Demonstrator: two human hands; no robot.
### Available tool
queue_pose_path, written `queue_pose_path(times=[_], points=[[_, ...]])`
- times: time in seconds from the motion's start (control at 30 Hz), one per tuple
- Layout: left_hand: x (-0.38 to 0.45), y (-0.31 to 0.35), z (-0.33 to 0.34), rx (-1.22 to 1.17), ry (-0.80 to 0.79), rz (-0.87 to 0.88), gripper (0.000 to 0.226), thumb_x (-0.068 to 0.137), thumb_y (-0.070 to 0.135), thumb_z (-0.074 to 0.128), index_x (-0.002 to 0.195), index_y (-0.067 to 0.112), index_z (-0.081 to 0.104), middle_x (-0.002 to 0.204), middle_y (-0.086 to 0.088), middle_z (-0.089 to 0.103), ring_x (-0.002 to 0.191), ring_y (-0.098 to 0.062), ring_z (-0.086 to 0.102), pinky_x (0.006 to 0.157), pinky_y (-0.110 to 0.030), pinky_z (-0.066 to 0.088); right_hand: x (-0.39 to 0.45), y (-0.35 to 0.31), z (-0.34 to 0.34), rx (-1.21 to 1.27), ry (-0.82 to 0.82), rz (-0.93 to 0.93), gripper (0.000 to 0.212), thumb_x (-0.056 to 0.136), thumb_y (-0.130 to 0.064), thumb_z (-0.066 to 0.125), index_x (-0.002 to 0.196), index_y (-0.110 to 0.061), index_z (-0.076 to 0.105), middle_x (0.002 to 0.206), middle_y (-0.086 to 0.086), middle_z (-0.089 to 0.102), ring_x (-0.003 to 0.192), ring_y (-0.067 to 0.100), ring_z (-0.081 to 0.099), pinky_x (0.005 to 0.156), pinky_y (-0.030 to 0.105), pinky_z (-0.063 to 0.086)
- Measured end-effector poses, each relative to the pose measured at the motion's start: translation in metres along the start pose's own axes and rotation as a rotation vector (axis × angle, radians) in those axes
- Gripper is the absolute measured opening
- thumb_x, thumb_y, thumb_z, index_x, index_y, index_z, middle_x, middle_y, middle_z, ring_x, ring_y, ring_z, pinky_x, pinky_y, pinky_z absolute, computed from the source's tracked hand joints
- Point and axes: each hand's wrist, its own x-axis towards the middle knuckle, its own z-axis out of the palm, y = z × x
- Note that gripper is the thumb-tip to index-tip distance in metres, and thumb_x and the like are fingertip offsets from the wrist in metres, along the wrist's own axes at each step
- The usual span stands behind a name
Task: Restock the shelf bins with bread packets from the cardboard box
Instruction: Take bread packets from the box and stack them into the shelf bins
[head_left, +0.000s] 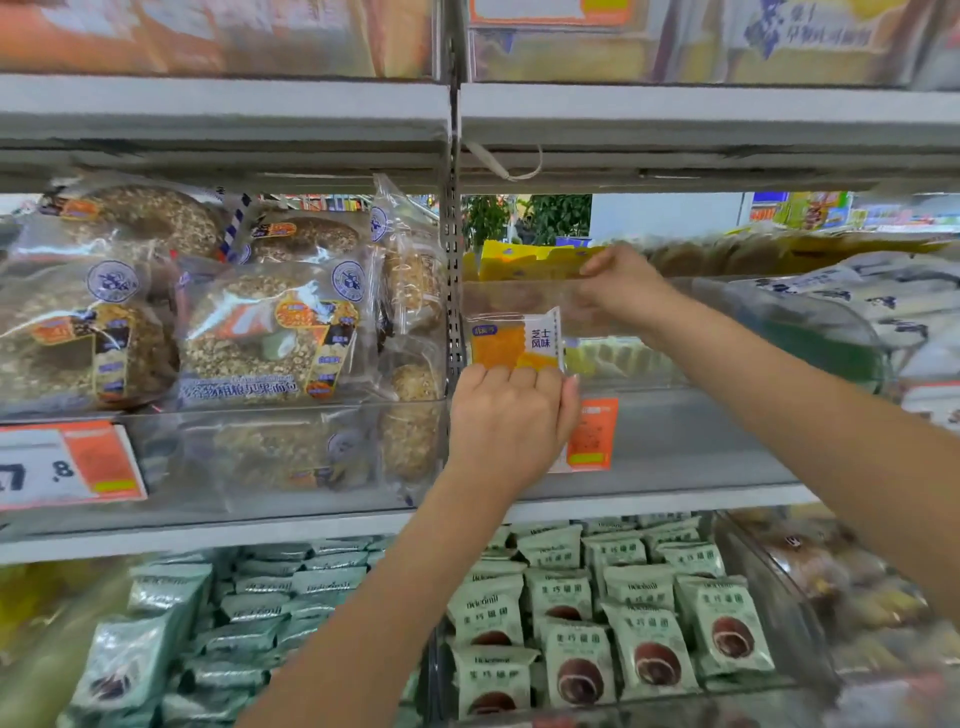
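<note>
My left hand (511, 423) grips the bottom edge of a small orange and white bread packet (514, 340), held upright against the front of a clear shelf bin (649, 374) on the middle shelf. My right hand (623, 283) reaches over the bin's rim and pinches the top of yellow packets (524, 260) standing inside the bin. The cardboard box is not in view.
Left bin holds large seeded bagel bags (260, 332). Lower shelf bins hold green packets (623, 623). White and blue packets (857, 301) lie in the bin at the right. An orange price tag (592, 434) hangs on the bin front. A metal upright (453, 249) divides the shelves.
</note>
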Motion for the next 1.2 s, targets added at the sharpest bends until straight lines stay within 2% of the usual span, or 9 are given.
queue_pose_path(times=[0.17,0.3,0.4,0.53,0.7,0.87,0.97,1.07,1.2], points=[[-0.039,0.003,-0.03,0.019,-0.002,0.04,0.02,0.097,0.024,0.048,0.106,0.009,0.059,0.099,-0.013,0.064,0.099,-0.029,0.05,0.099,-0.043,0.035,-0.156,0.011,-0.03,0.271,0.139,-0.378,0.025,0.089,-0.008,0.06,0.086,-0.028,0.045,0.087,-0.002,0.056,0.078,0.01,0.056,0.074,0.025,0.05],[-0.14,0.043,-0.083,-0.321,-0.164,0.049,0.017,0.095,0.016,0.044,0.108,0.007,0.049,0.105,-0.015,0.054,0.092,-0.032,0.051,0.079,-0.042,0.042,-0.273,0.09,-0.019,0.252,0.204,-0.308,0.022,0.091,-0.004,0.057,0.092,-0.023,0.047,0.083,-0.008,0.056,0.073,0.003,0.056,0.067,0.018,0.046],[-0.238,0.078,-0.117,-0.431,-0.615,-0.075,0.024,0.099,0.026,0.032,0.103,0.009,0.048,0.098,-0.013,0.058,0.084,-0.031,0.055,0.07,-0.04,0.047,-0.34,0.166,0.019,0.077,-0.058,-0.013,0.027,0.089,-0.001,0.057,0.092,-0.026,0.048,0.08,-0.005,0.058,0.066,-0.003,0.056,0.062,0.019,0.043],[-0.34,0.116,-0.155,-0.324,-1.406,-0.25,0.04,0.097,0.042,0.03,0.125,0.017,0.045,0.123,-0.003,0.048,0.113,-0.024,0.047,0.09,-0.038,0.041,-0.415,0.262,0.072,-0.271,-0.67,0.259,0.029,0.092,-0.018,0.059,0.118,-0.019,0.046,0.104,0.005,0.061,0.091,0.01,0.06,0.073,0.018,0.045],[-0.418,0.14,-0.184,-0.328,-1.684,-0.396,0.044,0.096,0.045,0.042,0.132,0.02,0.039,0.136,-0.002,0.042,0.126,-0.025,0.038,0.101,-0.042,0.033,-0.46,0.33,0.119,-0.817,-0.934,0.302,0.086,0.089,-0.041,0.059,0.151,-0.024,0.003,0.156,0.008,0.015,0.136,0.037,0.027,0.104,0.051,0.033],[-0.418,0.155,-0.184,-0.462,-1.594,-0.581,0.028,0.096,0.041,0.046,0.11,0.018,0.053,0.111,-0.001,0.056,0.107,-0.022,0.054,0.089,-0.04,0.046,-0.459,0.332,0.121,-0.734,-0.85,0.258,0.038,0.094,-0.019,0.053,0.131,-0.016,0.046,0.12,0.013,0.059,0.109,0.031,0.058,0.085,0.042,0.052],[-0.399,0.154,-0.172,-0.732,-1.62,-1.192,0.063,0.086,0.065,0.047,0.126,0.015,0.05,0.1,0.0,0.063,0.087,-0.015,0.063,0.073,-0.035,0.054,-0.437,0.303,0.104,-0.6,-0.708,0.289,0.022,0.097,-0.014,0.047,0.113,-0.013,0.061,0.105,0.011,0.066,0.092,0.027,0.065,0.071,0.033,0.051],[-0.38,0.145,-0.164,-1.185,-1.526,-1.758,0.086,0.068,0.077,0.058,0.133,0.021,0.048,0.123,-0.005,0.061,0.1,-0.018,0.064,0.087,-0.034,0.05,-0.414,0.266,0.079,-0.128,-0.565,0.515,0.01,0.092,-0.026,0.059,0.087,-0.02,0.066,0.088,0.004,0.069,0.07,0.018,0.065,0.053,0.026,0.052],[-0.36,0.128,-0.16,-1.767,-1.041,-2.102,0.059,0.069,0.038,0.08,0.115,0.008,0.059,0.11,-0.016,0.068,0.095,-0.025,0.069,0.086,-0.04,0.056,-0.4,0.243,0.057,0.359,-0.54,0.651,0.022,0.092,-0.033,0.058,0.106,-0.018,0.067,0.077,0.004,0.071,0.063,0.016,0.068,0.048,0.026,0.053]])
